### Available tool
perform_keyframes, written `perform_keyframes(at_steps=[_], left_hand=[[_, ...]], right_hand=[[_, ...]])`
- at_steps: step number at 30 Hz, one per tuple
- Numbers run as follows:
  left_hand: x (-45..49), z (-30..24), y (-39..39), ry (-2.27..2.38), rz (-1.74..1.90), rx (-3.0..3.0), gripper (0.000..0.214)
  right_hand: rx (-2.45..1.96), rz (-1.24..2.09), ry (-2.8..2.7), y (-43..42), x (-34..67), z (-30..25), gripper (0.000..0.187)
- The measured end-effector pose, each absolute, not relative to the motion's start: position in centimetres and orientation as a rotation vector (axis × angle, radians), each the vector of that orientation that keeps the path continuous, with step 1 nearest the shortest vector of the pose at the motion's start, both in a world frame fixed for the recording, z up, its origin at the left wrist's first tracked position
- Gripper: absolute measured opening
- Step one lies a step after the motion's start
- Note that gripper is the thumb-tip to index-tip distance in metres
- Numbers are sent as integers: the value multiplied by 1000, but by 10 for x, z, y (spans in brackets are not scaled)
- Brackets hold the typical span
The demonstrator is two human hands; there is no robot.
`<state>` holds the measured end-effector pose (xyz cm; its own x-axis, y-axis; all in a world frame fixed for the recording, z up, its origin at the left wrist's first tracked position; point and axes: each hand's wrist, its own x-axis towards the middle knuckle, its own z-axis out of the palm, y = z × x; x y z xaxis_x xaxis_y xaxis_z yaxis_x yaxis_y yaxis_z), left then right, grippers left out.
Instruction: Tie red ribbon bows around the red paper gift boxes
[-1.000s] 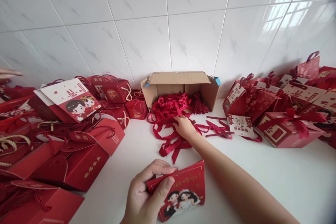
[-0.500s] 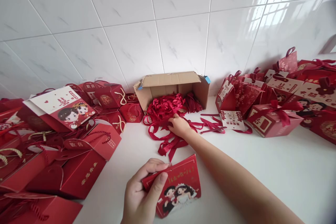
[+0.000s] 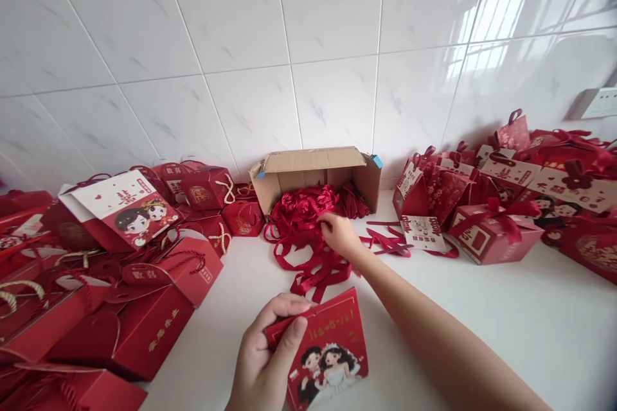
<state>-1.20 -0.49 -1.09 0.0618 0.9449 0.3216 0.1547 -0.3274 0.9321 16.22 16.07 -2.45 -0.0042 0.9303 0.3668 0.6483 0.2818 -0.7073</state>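
Observation:
My left hand (image 3: pixel 263 359) is closed on the top edge of a flat red gift box (image 3: pixel 325 350) printed with a cartoon bride and groom, held low near me above the white counter (image 3: pixel 506 308). My right hand (image 3: pixel 340 234) reaches forward into a tangle of red ribbons (image 3: pixel 308 231) that spills out of a cardboard box (image 3: pixel 315 170) lying on its side against the tiled wall. Its fingers are curled in the ribbons, pinching at them.
Many red gift boxes with rope handles (image 3: pixel 144 282) crowd the left side of the counter. More red boxes tied with bows (image 3: pixel 496 231) fill the right side. A white wall socket (image 3: pixel 598 103) sits at the far right.
The view has tilted down and shifted a little. My right hand has moved slightly within the ribbons. My left hand keeps its hold on the flat box.

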Motion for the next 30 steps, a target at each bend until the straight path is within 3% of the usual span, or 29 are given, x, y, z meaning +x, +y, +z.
perform_keyframes(at_steps=[8,12,16,21,26,30], left_hand=[[23,0,47,960,1330,1926,10],[30,44,69,878,1224,2063,17],[29,94,62,848,1357,1939,23],[40,107,24,799,1485,2123,17],[41,99,6,715,1554,2395,23],[36,100,9,742,1595,2484,16]], right_hand=[[-1111,511,-1357,117,225,52,27],[-726,849,-1234,85,247,72,20],[-477,1134,-1213,62,244,83,16],[-284,1349,-1291,37,219,85,9],[-235,1365,-1403,19,202,78,9],[-313,1234,-1378,11,192,75,6]])
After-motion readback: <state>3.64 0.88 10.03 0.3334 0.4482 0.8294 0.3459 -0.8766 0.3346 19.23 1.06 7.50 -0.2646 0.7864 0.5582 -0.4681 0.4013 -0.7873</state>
